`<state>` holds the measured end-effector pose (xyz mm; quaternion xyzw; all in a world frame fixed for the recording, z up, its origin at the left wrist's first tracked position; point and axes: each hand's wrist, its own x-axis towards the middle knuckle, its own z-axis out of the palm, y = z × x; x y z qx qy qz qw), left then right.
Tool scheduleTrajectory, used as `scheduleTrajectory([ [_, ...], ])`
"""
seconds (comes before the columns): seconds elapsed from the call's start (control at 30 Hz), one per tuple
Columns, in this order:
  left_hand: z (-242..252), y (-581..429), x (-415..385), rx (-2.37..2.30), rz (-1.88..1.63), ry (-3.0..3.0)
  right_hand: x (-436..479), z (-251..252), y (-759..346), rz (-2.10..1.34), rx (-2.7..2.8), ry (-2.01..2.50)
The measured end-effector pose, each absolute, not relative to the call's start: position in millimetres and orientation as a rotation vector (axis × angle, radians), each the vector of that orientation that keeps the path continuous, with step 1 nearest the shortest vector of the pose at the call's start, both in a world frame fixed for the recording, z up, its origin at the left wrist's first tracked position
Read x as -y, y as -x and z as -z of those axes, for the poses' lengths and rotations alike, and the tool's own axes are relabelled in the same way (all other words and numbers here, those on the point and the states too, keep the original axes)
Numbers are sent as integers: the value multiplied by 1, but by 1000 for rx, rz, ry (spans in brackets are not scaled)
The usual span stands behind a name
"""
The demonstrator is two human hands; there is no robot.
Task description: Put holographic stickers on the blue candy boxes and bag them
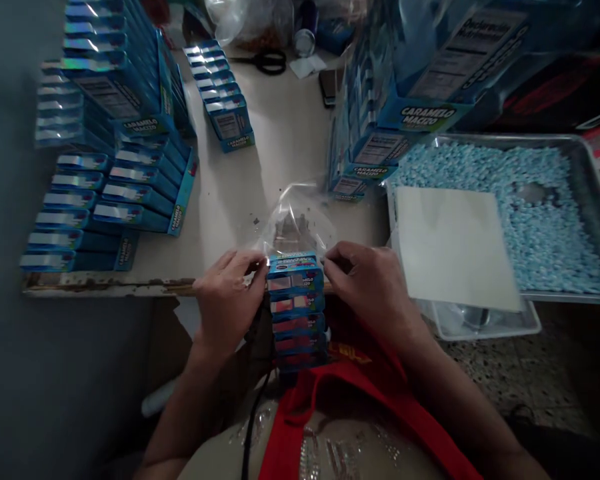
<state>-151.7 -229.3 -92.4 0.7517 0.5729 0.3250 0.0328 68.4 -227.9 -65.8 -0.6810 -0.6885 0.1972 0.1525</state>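
Note:
A row of small blue candy boxes (299, 325) sits at the table's front edge, close to my body. Clear plastic film (296, 210), which looks like a bag, spreads open from the far end of the row. On the row's left side, my left hand (230, 290) is closed, thumb and fingers pinching the film near the top corner. My right hand (373, 287) pinches the film at the opposite corner. The tips of both hands are close to the boxes; whether they touch them I cannot tell.
Stacks of packed blue boxes stand left (115, 87) and right (380, 133), with a smaller row (225, 100) behind. Black scissors (270, 62) lie at the back. On the right, a metal tray (587, 180) holds light-blue candies, a pale sheet (455, 247) over its corner.

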Motion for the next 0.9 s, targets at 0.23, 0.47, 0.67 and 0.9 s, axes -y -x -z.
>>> scheduleTrajectory([
  [0.23,85,148,245,-1757,-1185,-2030,259,79,-60,-420,1816,1792],
  [0.47,109,145,263,-1835,-1438,-2261,268,103,-59,-79,1819,1630],
  [0.67,130,141,271,-1952,-1506,-2300,270,108,-61,0,1866,1531],
  [0.9,116,134,271,-2001,-1437,-2185,272,87,-68,9,1983,1447],
])
